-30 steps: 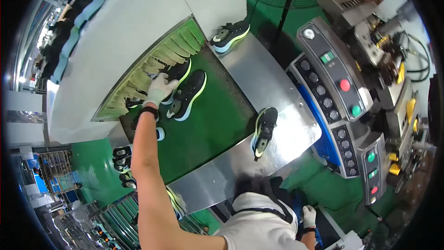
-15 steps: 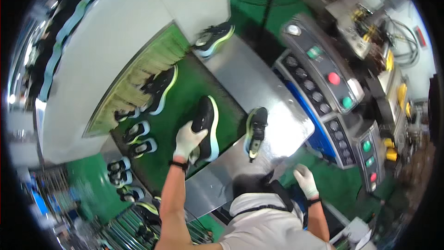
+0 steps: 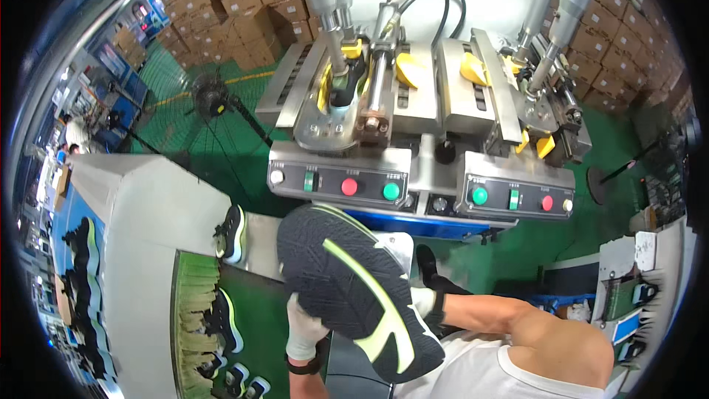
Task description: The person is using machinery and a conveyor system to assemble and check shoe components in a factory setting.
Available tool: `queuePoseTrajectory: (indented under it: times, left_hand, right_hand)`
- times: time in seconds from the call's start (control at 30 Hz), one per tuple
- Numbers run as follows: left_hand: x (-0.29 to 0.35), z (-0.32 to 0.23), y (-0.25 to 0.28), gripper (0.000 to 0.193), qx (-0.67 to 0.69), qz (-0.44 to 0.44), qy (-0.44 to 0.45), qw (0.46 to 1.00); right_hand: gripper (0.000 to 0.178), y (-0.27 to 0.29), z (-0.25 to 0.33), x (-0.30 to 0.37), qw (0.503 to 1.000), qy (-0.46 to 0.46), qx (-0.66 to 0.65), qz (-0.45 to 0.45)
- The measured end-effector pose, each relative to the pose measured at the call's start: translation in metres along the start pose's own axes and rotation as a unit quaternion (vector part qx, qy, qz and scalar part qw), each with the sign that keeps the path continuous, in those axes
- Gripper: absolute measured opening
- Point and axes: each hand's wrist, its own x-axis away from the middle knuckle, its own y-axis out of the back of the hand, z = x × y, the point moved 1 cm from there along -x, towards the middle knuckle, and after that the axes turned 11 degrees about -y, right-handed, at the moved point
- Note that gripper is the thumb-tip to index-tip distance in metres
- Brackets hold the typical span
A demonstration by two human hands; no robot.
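View: head camera.
Held shoe [image 3: 362, 288]: raised off all surfaces, black sole with yellow-green inlay turned to the camera; tilted, between the belt's right side and the press's near edge.
Left hand [image 3: 305, 332]: white-gloved; holds the shoe by its lower left edge, fingers partly hidden.
Right hand [image 3: 423, 301]: white-gloved; at the opposite edge, mostly hidden behind the sole; grip cannot be told.
Green belt [image 3: 262, 299]: 1 black shoe [image 3: 224, 321] at its left edge, beside the strip curtain [image 3: 193, 318]; smaller shoe parts cut off nearby.
Metal table [image 3: 261, 240]: 1 standing shoe [image 3: 235, 236] at its left end, beside the white housing [image 3: 148, 222].
Press [image 3: 425, 151]: 2 stations; the left station contains 1 dark shoe [image 3: 351, 89].
Control panels: 2, along the press's near edge; left panel [image 3: 329, 181], right panel [image 3: 495, 196], each with 1 red and 1 green round button.
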Motion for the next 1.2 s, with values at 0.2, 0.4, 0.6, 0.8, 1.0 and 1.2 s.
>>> queuePoseTrajectory:
  times: [0.2, 0.4, 0.6, 0.8, 1.0, 1.2]
  left_hand:
    - [-0.2, -0.06, -0.078, 0.045, -0.324, 0.077, -0.177, 0.926]
    - [-0.417, 0.075, -0.091, 0.053, -0.497, 0.185, -0.136, 0.837]
    - [-0.548, 0.196, -0.132, 0.088, -0.559, 0.085, 0.039, 0.824]
    - [-0.617, 0.219, -0.146, 0.098, -0.552, 0.055, 0.079, 0.828]
    - [-0.628, 0.142, -0.148, 0.088, -0.601, 0.109, 0.104, 0.785]
    - [-0.497, 0.039, -0.086, 0.093, -0.462, -0.01, -0.06, 0.885]
  right_hand:
    - [0.061, 0.075, 0.11, 0.093, 0.965, 0.248, 0.01, -0.083]
    - [0.102, 0.148, 0.166, 0.166, 0.912, 0.371, -0.155, -0.079]
    - [0.103, 0.166, 0.137, 0.226, 0.875, 0.426, -0.189, -0.132]
    - [0.099, 0.157, 0.138, 0.246, 0.85, 0.393, -0.074, -0.342]
    - [0.097, 0.145, 0.148, 0.214, 0.858, 0.389, -0.085, -0.325]
    - [0.076, 0.084, 0.203, 0.17, 0.868, 0.372, 0.008, -0.329]
